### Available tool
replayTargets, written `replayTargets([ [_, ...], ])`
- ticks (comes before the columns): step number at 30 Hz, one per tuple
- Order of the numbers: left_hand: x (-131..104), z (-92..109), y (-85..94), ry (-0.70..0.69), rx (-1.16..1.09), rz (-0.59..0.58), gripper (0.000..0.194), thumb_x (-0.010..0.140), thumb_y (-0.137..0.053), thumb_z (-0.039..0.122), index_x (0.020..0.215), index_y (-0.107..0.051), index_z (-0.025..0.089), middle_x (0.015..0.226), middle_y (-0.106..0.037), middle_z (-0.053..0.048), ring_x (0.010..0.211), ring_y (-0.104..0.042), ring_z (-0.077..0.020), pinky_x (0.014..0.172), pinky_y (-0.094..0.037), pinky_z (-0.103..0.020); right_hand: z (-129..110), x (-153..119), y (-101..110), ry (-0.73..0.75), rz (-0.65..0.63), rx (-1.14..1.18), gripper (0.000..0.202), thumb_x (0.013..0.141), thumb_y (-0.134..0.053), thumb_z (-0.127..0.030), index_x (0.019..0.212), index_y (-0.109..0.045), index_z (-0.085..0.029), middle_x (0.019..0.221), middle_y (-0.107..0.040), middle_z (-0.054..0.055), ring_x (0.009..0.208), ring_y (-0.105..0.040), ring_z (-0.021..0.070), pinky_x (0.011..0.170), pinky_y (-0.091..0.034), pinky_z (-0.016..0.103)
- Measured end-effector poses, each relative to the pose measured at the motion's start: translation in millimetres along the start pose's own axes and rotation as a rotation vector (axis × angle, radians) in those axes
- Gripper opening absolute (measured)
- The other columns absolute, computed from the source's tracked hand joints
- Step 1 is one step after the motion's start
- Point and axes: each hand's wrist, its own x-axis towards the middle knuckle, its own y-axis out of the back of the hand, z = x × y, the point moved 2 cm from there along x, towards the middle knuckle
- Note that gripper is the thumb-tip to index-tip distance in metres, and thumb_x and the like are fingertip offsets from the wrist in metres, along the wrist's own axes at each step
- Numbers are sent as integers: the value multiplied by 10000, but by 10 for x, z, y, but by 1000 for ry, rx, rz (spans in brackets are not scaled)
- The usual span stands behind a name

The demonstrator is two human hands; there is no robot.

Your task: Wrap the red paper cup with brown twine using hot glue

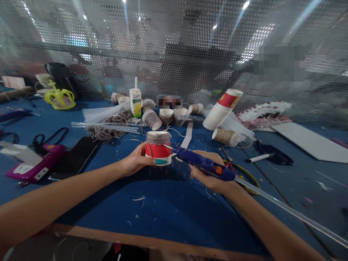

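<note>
Left hand (137, 159) closed, thumb (147, 160) laid along the near side of its grip, other fingers going round the far side, mostly out of sight. Left wrist (119, 170) roughly straight, left forearm (70, 197) bare, running back and down-left from the grip. Right hand (210, 183) wrapped around its own grip, right of the left one, partly covered, so exact finger layout can't be read. Right wrist (230, 193) behind that grip, right forearm (263, 222) bare, dropping back-right. Hands near each other, not touching
</note>
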Motion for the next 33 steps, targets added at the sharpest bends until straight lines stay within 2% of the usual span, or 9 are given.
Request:
replayTargets([
  [4, -9, 21, -1, 14, -3, 29, 526, 526, -812, 148, 1037, -694, 183, 957, -738, -54, 878, -670, -194, 833, -496, -313, 28, 6, 7, 46, 84, 30, 219, 753, -546, -194, 544, -482, -208, 499, -541, -15, 438, -511, 120, 434, -395, 246],
  [9, -9, 20, 21, 37, 26, 70, 529, 531, -807, 158, 1045, -682, 158, 977, -729, -79, 904, -663, -223, 871, -485, -359, 79, -2, 11, -3, 52, 54, 220, 753, -550, -183, 540, -501, -209, 481, -563, -14, 445, -541, 134, 431, -413, 255],
  [15, -12, 16, 36, 44, 53, 89, 548, 522, -814, 167, 1049, -666, 146, 954, -717, -76, 903, -655, -228, 891, -469, -377, 190, -23, 2, -20, 77, 65, 233, 756, -570, -203, 538, -491, -216, 461, -547, -20, 428, -519, 137, 425, -401, 266],
  [20, -1, -4, 58, 13, 50, 136, 560, 492, -857, 224, 1008, -651, 153, 911, -698, -63, 845, -652, -219, 821, -485, -366, 279, 1, 27, -45, 75, 32, 204, 775, -554, -236, 579, -503, -211, 526, -559, -9, 468, -532, 138, 455, -403, 264],
  [24, 19, -23, 66, -11, 97, 210, 585, 471, -892, 279, 975, -627, 148, 879, -686, -54, 802, -647, -201, 795, -493, -359, 426, 44, 94, -74, 101, -263, 237, 786, -556, -334, 608, -451, -218, 596, -516, 2, 528, -520, 148, 516, -396, 276],
  [27, 30, -24, 50, -26, 119, 235, 656, 415, -918, 343, 970, -629, 144, 914, -692, -73, 832, -647, -206, 794, -495, -345, 560, 85, 139, -217, 49, -636, 307, 783, -584, -449, 657, -418, -224, 697, -527, 32, 585, -546, 184, 528, -383, 292],
  [29, 34, -19, 38, -28, 124, 233, 679, 391, -922, 391, 953, -633, 144, 903, -692, -73, 827, -646, -196, 777, -497, -325, 638, 104, 165, -332, -22, -799, 346, 784, -588, -517, 705, -429, -220, 782, -548, 67, 654, -589, 227, 543, -406, 309],
  [31, 35, -15, 32, -24, 134, 235, 680, 386, -920, 415, 939, -631, 145, 877, -692, -65, 802, -645, -184, 751, -496, -310, 711, 102, 194, -404, -87, -850, 379, 764, -617, -548, 760, -445, -210, 859, -555, 99, 771, -622, 284, 605, -458, 343],
  [33, 37, -16, 30, -20, 141, 232, 681, 399, -919, 408, 953, -625, 142, 889, -696, -71, 799, -648, -182, 748, -497, -310, 795, 69, 236, -449, -104, -811, 465, 688, -689, -581, 808, -452, -199, 896, -545, 114, 860, -617, 329, 671, -493, 386],
])
